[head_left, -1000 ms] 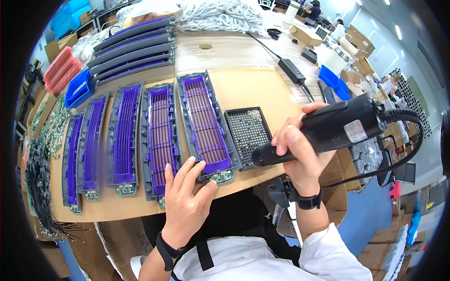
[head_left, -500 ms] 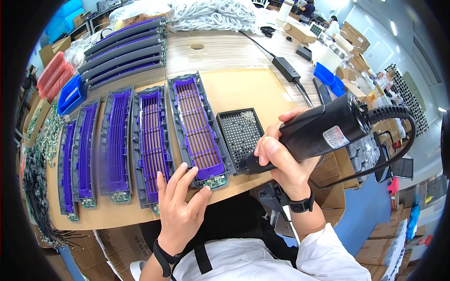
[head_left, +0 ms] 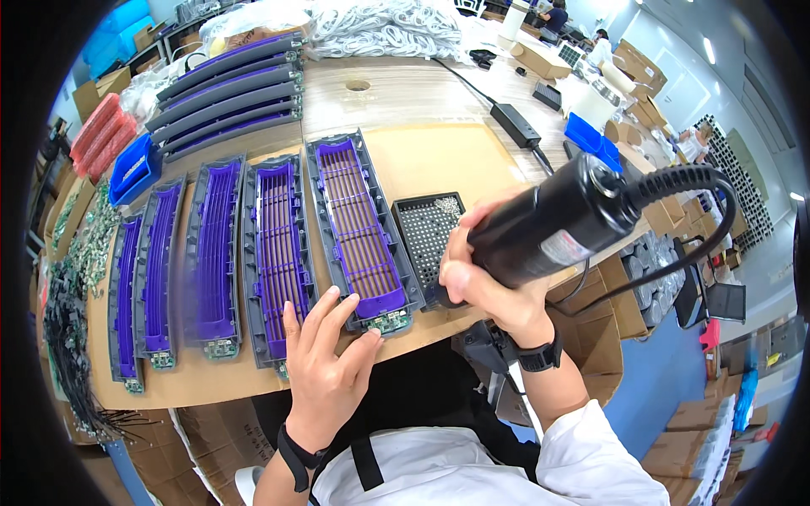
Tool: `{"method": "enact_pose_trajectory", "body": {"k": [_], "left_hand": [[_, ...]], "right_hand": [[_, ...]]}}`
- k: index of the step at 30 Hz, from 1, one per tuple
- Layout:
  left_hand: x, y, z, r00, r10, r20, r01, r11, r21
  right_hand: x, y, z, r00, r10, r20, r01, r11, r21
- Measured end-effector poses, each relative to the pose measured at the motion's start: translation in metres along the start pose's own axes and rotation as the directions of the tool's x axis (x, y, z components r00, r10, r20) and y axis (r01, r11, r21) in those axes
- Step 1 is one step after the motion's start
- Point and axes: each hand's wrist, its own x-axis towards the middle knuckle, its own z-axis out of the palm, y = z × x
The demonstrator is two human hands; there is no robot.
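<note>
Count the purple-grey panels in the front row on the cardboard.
5, left to right: first panel, second panel, third panel, fourth panel, its near end partly behind the left hand, and fifth panel, beside the black tray. None looks fully hidden.

A black corded power tool [head_left: 540, 240] tilts near a purple-and-grey slatted frame [head_left: 359, 232].

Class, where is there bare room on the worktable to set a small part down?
Bare: the cardboard sheet beyond the black tray, between the rightmost purple frame and power adapter; also the wooden tabletop between the stacked frames and adapter cable. Crowded: the sheet's left side, under five frames, and near edge, by the left hand and right hand.
</note>
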Motion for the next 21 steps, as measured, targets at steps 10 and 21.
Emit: {"method": "enact_pose_trajectory", "body": {"k": [10,21], "left_hand": [[-0.002,-0.005,-0.006,1.000,0.021,-0.002,-0.021,1.000,-0.017],[-0.001,-0.004,-0.005,1.000,0.025,0.003,-0.025,0.999,-0.027]], "right_hand": [[-0.008,-0.037,0.024,0.979,-0.148,-0.143,0.142,0.989,-0.050],[-0.012,-0.008,0.045,0.980,-0.107,0.168,0.153,0.945,-0.290]]}}
